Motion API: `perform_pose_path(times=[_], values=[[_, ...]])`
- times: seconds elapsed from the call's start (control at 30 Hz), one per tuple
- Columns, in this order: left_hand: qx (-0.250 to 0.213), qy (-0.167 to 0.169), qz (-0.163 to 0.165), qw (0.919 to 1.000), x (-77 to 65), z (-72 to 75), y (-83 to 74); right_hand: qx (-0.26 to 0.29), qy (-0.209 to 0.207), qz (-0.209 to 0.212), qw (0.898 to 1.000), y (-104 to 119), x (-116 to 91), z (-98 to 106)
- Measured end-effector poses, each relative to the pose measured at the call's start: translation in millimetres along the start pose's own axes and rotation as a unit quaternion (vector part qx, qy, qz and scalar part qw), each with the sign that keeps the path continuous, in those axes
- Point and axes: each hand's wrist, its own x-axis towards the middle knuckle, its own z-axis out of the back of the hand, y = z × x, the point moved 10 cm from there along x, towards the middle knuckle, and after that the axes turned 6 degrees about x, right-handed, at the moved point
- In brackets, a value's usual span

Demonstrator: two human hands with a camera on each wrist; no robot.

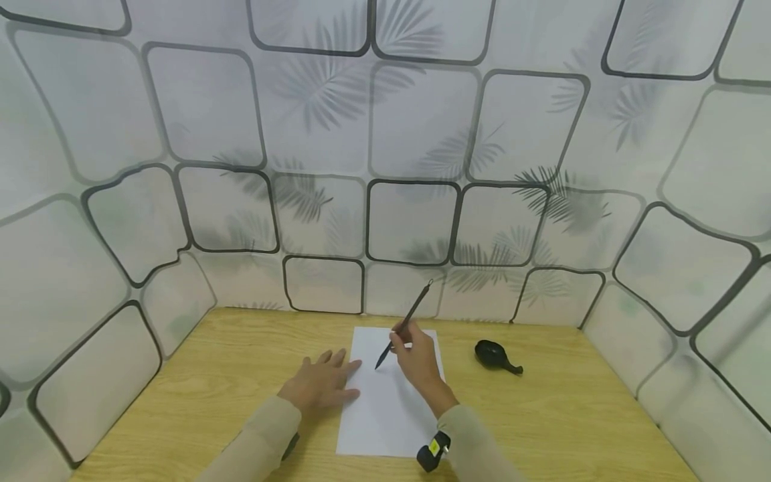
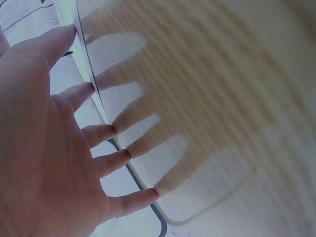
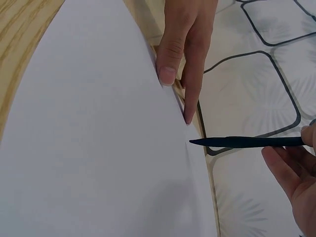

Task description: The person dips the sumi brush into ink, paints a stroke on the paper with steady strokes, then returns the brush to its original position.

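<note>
A sheet of white paper (image 1: 385, 422) lies on the wooden table in front of me. My left hand (image 1: 322, 381) is spread flat at the paper's left edge, its thumb and index finger overlapping the sheet. In the left wrist view the fingers (image 2: 111, 163) of that hand are straight and apart, tips on the tabletop. My right hand (image 1: 418, 355) pinches a dark writing brush (image 1: 412, 309) with a small loop at its upper end. The brush slants, its pointed tip down close over the upper part of the paper. In the right wrist view the sheet (image 3: 94, 128) shows no marks.
To the right of the paper lies a black rounded dish (image 1: 492, 353) with a short curved handle. The yellowish wooden table (image 1: 542, 415) ends against patterned cloth walls (image 1: 409, 221) at the back and sides. A black device (image 1: 434, 452) is strapped at my right wrist.
</note>
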Motion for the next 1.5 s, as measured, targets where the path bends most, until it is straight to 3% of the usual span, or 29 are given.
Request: perform_pose_path(times=[1.5], values=[[-0.008, -0.004, 0.001, 1.0, -2.1, 2.1, -1.6, -0.094, 0.053, 0.021, 0.994, 3.4, -5.0, -7.4]])
